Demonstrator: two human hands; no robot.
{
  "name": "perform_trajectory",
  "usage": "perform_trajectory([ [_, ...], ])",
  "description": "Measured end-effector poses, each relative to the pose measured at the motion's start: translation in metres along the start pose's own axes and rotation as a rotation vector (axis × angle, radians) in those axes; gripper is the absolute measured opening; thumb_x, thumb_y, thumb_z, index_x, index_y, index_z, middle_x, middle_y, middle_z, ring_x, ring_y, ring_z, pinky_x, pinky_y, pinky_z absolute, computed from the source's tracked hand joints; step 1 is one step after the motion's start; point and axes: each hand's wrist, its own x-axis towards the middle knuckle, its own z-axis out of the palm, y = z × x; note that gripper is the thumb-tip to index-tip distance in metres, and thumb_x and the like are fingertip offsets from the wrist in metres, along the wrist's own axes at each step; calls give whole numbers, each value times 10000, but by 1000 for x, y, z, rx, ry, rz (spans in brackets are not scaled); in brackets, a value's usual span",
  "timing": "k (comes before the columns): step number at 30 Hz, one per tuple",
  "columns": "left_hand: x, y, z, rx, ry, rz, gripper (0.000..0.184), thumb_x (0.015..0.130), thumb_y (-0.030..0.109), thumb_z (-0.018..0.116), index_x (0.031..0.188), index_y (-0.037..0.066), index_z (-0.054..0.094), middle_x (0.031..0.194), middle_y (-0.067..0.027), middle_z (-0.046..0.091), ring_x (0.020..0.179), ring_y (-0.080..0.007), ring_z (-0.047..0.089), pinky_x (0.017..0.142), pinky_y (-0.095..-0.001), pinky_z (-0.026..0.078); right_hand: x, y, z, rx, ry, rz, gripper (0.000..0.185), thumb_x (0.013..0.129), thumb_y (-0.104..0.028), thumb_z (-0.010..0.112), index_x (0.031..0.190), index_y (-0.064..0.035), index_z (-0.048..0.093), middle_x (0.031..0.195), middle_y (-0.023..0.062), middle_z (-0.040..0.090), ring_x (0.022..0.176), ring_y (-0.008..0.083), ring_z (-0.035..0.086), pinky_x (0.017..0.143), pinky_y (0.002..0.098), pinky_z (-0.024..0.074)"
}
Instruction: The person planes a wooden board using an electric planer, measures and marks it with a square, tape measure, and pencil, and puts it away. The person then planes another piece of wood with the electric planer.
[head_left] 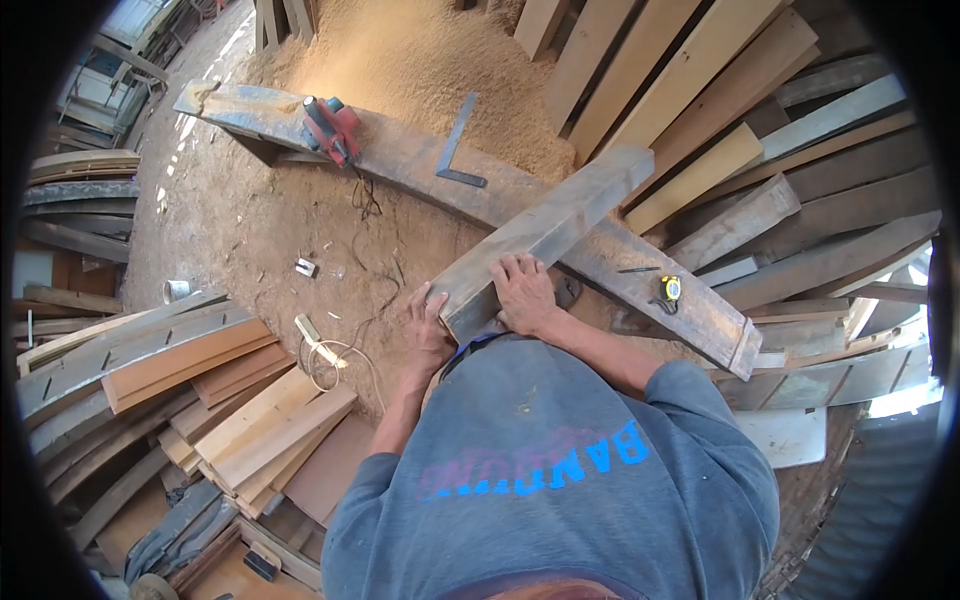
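A thick wooden beam (560,215) lies slantwise across a long plank bench (400,150), its near end against my body. My left hand (428,325) grips the left side of that near end, fingertips over the top edge. On the opposite side, my right hand (525,292) holds the beam with its fingers bent over the upper edge. A metal try square (460,150) rests on the bench to the left of the beam. Farther left sits a red electric planer (332,130). Right of the beam are a yellow tape measure (670,289) and a dark pencil-like stick (638,269).
Sawdust (430,70) is heaped behind the bench. Boards (690,70) lean at the upper right, and stacked planks (270,420) lie at the lower left. A cable (385,285) trails over the dirt floor near a white cup-like container (176,291).
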Motion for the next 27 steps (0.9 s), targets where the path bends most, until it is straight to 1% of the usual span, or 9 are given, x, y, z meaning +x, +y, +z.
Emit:
perform_trajectory([
  [5,-18,-20,12,28,28,-28,797,686,67,822,1390,137,454,1495,-317,369,1392,-514,372,1177,-602,272,4,-13,0,-15,-172,77,595,734,-261,807,1239,-60,566,1233,156,556,1176,370,521,988,489,439],
  [7,-21,-31,16,86,15,-48,804,699,44,809,1407,143,440,1513,-331,349,1415,-528,343,1185,-623,254,3,-12,4,-1,-189,107,590,752,-294,811,1245,-80,568,1228,156,562,1169,369,530,985,495,450],
  [10,-22,-53,24,126,57,50,794,706,-1,783,1404,146,433,1517,-354,334,1383,-543,390,1123,-617,368,-4,-1,14,89,-244,181,585,773,-315,806,1263,-102,568,1240,167,566,1195,376,531,1009,504,450],
  [14,-37,-82,46,-32,-43,49,846,714,-6,787,1430,167,372,1486,-362,361,1290,-565,476,977,-575,503,-16,22,37,255,-280,359,578,810,-331,789,1296,-120,560,1270,185,568,1263,389,515,1037,516,446],
  [17,-35,-77,39,-49,-61,67,884,722,7,796,1451,178,326,1453,-351,399,1231,-562,520,895,-560,532,-29,33,44,242,-209,634,562,873,-368,765,1277,-44,548,1240,190,593,1236,358,562,1008,501,479],
  [20,-30,-74,38,-3,-41,86,895,736,40,803,1464,187,302,1433,-334,422,1204,-543,534,891,-569,508,-58,80,99,676,-30,946,669,882,-455,771,1290,12,521,1252,227,576,1143,365,611,957,502,500],
  [22,-32,-72,37,40,-58,64,887,741,65,807,1464,183,306,1428,-328,427,1194,-528,536,905,-574,488,-63,104,95,1199,-132,1165,718,883,-493,772,1280,47,514,1214,210,594,1073,326,629,933,502,507],
  [24,-34,-68,36,34,-71,42,873,749,76,801,1463,177,309,1425,-327,428,1204,-520,523,936,-585,466,-61,108,104,1587,-18,1324,792,874,-527,783,1336,49,497,1147,135,621,1008,264,619,909,504,507],
  [27,-33,-54,33,6,-44,58,851,758,78,791,1457,170,315,1440,-329,416,1253,-529,481,998,-607,426,-50,106,119,1775,14,1281,805,865,-500,800,1386,44,515,1256,153,632,1105,285,610,974,497,480],
])
